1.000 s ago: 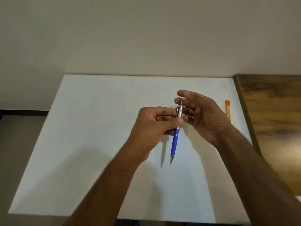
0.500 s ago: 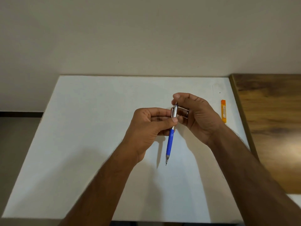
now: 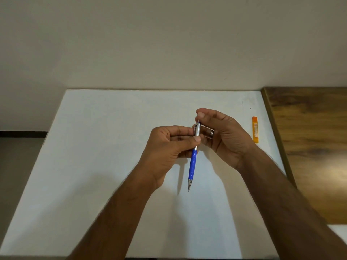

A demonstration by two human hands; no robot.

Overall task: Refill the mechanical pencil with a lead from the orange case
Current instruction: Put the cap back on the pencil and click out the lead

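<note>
Starting at left: white table (image 3: 93,166) runs edge to edge w/ plain wall (image 3: 131,44) behind. Left hand (image 3: 169,147) held above table centre, fingers curled, thumb and forefinger clamped on the pencil (image 3: 193,162) at its silver upper section, approx where silver meets blue. Pencil near upright, slight tilt, blue barrel below the grip, metal tip pointing down toward the viewer, clear of the table; its shadow falls just left of it. Right hand (image 3: 223,136) close beside, thumb and forefinger pinched together on the pencil's top end; cannot tell if a cap is on or off, fingers hide it. Ring on one right finger. Orange case (image 3: 255,132) flat on table, just right of the right hand, not touched, lying lengthwise near table's right edge. Wooden surface (image 3: 309,147) adjoins at far right.
</note>
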